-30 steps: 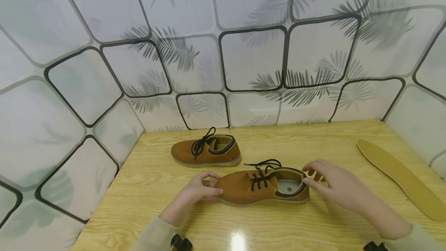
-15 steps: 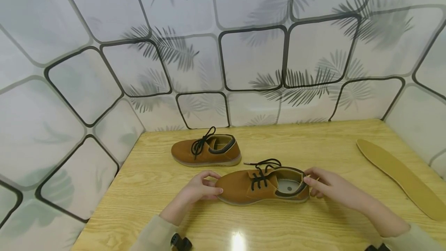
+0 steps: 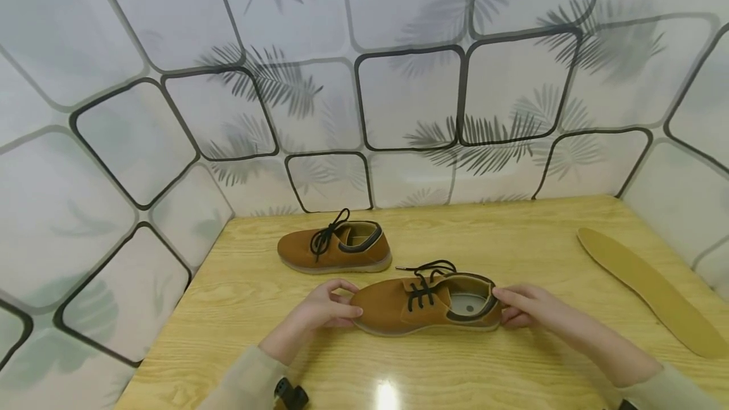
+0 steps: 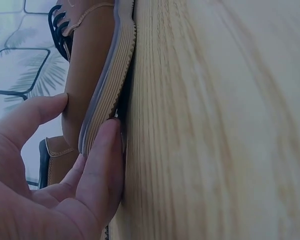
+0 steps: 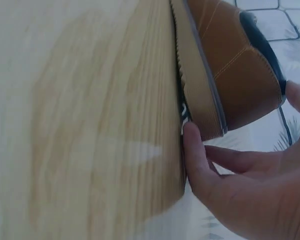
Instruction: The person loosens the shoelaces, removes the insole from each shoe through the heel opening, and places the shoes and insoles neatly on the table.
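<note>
A brown leather-look low shoe (image 3: 384,309) with black laces (image 3: 420,295) sits side-on across the yellow wood-grain tabletop (image 3: 455,372), toe to the left and heel to the right. Its rounded toe is plain and smooth, its collar is lined in black padding, and a pale grey footbed marked with a dark round spot shows through the opening. The laces are untied, with one tipped end trailing toward the back. In both wrist views the ridged tan sole (image 4: 107,95) has a thin grey band above it, and a narrow dark gap shows beneath; whether any part of it bears on the wood I cannot tell.

The left hand (image 3: 326,307) pinches the toe, and the right hand (image 3: 526,309) pinches the heel, one digit at the collar and a fingertip low by the sole.

A matching brown shoe (image 3: 336,250), its black laces tied, stands just behind, with a strip of wood between. Well to the right, a flat tan insole (image 3: 649,290) slants near the table's right edge. Wood stretches from heel to insole, crossed by the right forearm. The back edge meets a pale leaf-patterned wall (image 3: 412,100).
</note>
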`<state>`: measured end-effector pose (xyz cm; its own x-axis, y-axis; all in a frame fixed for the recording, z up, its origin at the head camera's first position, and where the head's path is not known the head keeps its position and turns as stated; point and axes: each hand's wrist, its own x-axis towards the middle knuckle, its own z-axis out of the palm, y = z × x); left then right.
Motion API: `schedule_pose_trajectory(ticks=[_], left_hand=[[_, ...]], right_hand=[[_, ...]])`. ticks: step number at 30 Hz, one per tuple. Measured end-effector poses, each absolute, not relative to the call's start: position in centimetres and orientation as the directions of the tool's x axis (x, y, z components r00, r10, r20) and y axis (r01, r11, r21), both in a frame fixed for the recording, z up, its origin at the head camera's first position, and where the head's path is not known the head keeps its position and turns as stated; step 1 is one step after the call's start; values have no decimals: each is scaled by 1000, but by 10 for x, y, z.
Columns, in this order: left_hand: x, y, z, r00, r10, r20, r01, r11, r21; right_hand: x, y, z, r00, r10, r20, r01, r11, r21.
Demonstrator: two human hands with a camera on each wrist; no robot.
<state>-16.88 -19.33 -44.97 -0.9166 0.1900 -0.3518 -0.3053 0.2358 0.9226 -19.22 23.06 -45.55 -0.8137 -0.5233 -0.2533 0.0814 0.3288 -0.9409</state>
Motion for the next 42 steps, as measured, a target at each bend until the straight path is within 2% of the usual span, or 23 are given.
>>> schedule_pose_trajectory(ticks=[9, 13, 17, 26, 30, 38, 42], left_hand=[[-174, -192, -437, -925, 150, -350, -303, 267, 915], [-179, -189, -427, -932, 149, -331, -293, 232, 928], [-187, -185, -417, -938, 157, -308, -278, 189, 942], [-205, -173, -411, -948, 152, -280, -247, 203, 947], [-212, -165, -408, -953, 139, -271, -242, 191, 951], [-227, -142, -398, -962, 102, -254, -241, 124, 963], [-233, -130, -396, -968, 84, -236, -233, 43, 971]], right_hand=[[-193, 229, -456, -760, -561, -328, 274, 181, -945], [-192, 233, -456, -734, -589, -338, 352, 95, -931], [-189, 237, -456, -736, -580, -351, 413, 27, -910], [-182, 248, -454, -755, -575, -316, 444, -94, -891], [-177, 253, -452, -768, -558, -313, 442, -108, -891], [-167, 261, -448, -793, -514, -326, 457, -148, -877], [-161, 261, -446, -817, -472, -331, 450, -162, -878]])
